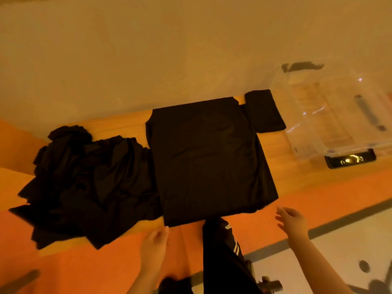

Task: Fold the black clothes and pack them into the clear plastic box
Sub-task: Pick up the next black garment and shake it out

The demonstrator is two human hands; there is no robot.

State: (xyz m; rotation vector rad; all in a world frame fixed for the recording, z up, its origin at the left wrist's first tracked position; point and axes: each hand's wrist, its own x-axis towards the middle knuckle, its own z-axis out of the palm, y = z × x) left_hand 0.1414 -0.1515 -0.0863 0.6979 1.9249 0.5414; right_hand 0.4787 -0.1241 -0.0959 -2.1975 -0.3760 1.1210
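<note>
A black garment [210, 158] lies flat on the wooden table [301, 172], folded into a tall rectangle. A small folded black piece [264, 111] sits at its far right corner. A crumpled heap of black clothes [89, 183] lies to its left. The clear plastic box [331, 115] stands at the right of the table and looks empty. My left hand [156, 242] hovers with relaxed fingers just below the garment's near left corner. My right hand [291, 219] is spread in the air beside the near right corner, holding nothing.
A black phone [350, 160] lies on the table in front of the box. A plain wall stands behind the table. My leg in black trousers with white stripes [224, 257] is below the table edge, over a pale floor.
</note>
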